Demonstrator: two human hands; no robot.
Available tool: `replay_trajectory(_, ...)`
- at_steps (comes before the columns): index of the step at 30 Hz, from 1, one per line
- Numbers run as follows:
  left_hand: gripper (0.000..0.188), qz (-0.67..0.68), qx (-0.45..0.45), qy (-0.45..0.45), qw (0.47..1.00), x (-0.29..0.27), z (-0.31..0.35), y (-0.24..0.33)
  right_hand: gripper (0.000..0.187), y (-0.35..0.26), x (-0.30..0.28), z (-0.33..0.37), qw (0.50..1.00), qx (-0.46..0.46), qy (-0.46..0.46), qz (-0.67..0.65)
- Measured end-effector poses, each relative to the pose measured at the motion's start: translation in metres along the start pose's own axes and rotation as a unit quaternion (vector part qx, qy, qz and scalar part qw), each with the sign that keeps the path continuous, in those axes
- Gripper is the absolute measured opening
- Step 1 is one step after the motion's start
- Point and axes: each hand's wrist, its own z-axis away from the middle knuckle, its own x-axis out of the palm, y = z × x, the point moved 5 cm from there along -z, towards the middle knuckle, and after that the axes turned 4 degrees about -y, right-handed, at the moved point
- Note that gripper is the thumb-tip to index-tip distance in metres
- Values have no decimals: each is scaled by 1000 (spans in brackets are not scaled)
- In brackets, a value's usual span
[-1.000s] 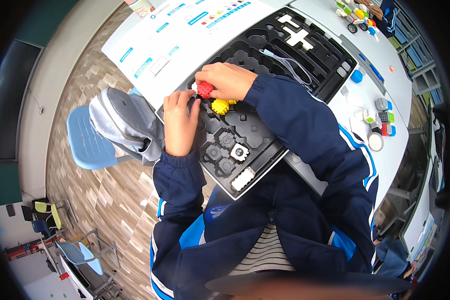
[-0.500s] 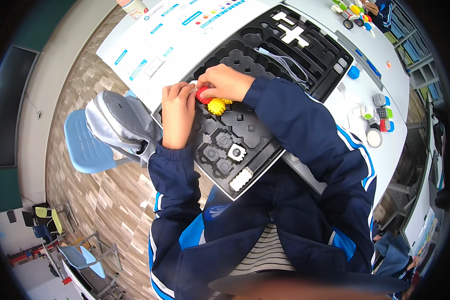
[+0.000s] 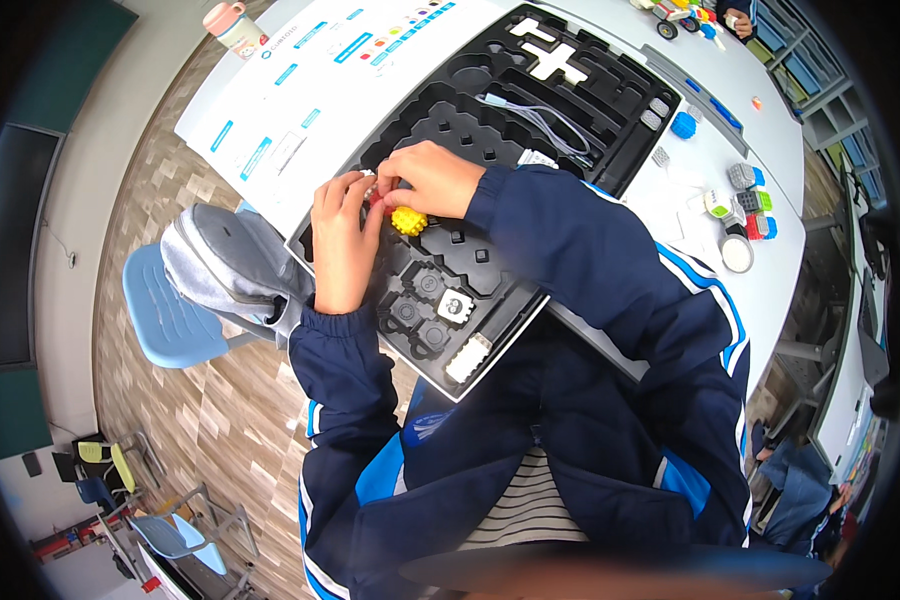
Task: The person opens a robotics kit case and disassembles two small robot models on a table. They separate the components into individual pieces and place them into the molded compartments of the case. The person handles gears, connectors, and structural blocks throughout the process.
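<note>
Jointly, the left hand (image 3: 346, 240) and right hand (image 3: 430, 178) are pinching a knobbly red block (image 3: 377, 198) over a moulded black tray (image 3: 482, 277), white table (image 3: 707, 150) and wood-patterned floor (image 3: 220, 400) spreading around.

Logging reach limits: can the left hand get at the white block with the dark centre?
Probably yes: the white block sits uncovered in the black tray, with no visible obstacle between it and the left hand. That hand is at the red piece and would likely need to leave it.
</note>
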Motion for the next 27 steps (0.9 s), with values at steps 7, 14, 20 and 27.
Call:
replay_trajectory(7, 16, 14, 42, -31, 999, 11, -2, -4, 23, -39, -108, 112, 988, -69, 121, 59)
replay_trajectory(14, 28, -29, 18, -62, 997, 10, -6, 8, 24, -6, -157, 248, 967, 216, 6, 134)
replay_trajectory(20, 27, -24, 2, -36, 999, 9, -4, 20, 52, 13, -111, 282, 947, 276, 37, 159)
replay_trajectory(27, 23, 22, -2, -23, 999, 9, -3, 21, 79, 20, -76, 274, 919, 367, 75, 124)
